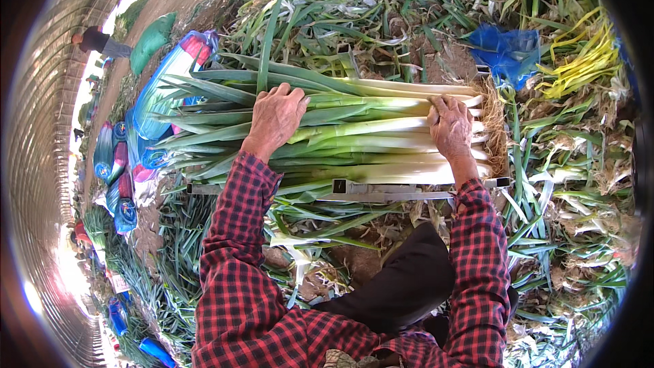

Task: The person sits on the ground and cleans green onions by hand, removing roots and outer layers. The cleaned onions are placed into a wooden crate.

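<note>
A row of long green onions [357,142] lies side by side on a metal frame of square tubing [396,189]. White stems and roots [493,130] are at the right, green leaves [209,135] at the left. My left hand [276,121] has its fingers curled over the leaves near the middle. One long leaf [266,43] stands out beyond its fingertips. My right hand [451,125] grips the white stems close to the root end, fingers bent around the far stalks. The undersides of both hands are hidden.
Loose onions and trimmed leaves [327,25] cover the ground all round. Yellow ties [587,61] and a blue plastic piece [506,51] lie at right. Wrapped bundles [163,92] and a green sack [152,43] are at left, near a standing person [99,42]. My bent knee [409,276] is below the frame.
</note>
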Motion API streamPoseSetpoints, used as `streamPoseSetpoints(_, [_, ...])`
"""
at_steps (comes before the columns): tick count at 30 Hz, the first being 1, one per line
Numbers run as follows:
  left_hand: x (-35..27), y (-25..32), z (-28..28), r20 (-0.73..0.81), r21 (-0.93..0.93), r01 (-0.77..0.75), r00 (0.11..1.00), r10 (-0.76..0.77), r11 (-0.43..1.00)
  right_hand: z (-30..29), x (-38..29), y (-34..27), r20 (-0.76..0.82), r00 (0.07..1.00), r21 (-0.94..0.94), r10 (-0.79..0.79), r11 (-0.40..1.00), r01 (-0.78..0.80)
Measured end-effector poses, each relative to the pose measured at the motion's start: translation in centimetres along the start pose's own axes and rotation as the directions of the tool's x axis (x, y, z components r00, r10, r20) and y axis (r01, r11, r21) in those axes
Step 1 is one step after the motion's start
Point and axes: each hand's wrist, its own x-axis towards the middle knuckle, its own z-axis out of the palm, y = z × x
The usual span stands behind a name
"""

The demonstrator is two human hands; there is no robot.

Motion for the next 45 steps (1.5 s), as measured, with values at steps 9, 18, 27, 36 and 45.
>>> streamPoseSetpoints(9, [1.2, -8.7, -2.7, 0.215, 0.415, 0.059, 0.963, -0.161, 0.908, 0.6, 0.0, 0.0, -0.024, 1.000, -0.008, -0.008, 1.000, 0.008])
streamPoseSetpoints(18, [-3.3, -12.4, -5.4, 0.293, 0.547, 0.318, 0.794, -0.533, 0.775, 0.9, 0.2, 0.4, 0.009, 0.999, -0.039, -0.053, 0.998, 0.053])
streamPoseSetpoints(27, [9.2, -2.9, 0.2, 0.187, -0.236, 0.052, 0.982, -0.007, 0.970, 1.3, -0.1, 1.2, 0.012, 0.995, -0.041, -0.100, 0.994, 0.101])
streamPoseSetpoints(36, [3.1, -6.5, -0.2, 0.244, 0.042, 0.200, 0.948, -0.204, 0.979, 1.7, -0.1, 2.4, 0.050, 0.998, 0.007, -0.047, 0.999, 0.047])
streamPoseSetpoints(45, [-0.2, -6.7, 4.9, 0.140, -0.108, 0.295, 0.950, -0.279, 0.949, 1.2, 0.5, 0.6, 0.109, 0.994, -0.092, 0.008, 0.996, 0.002])
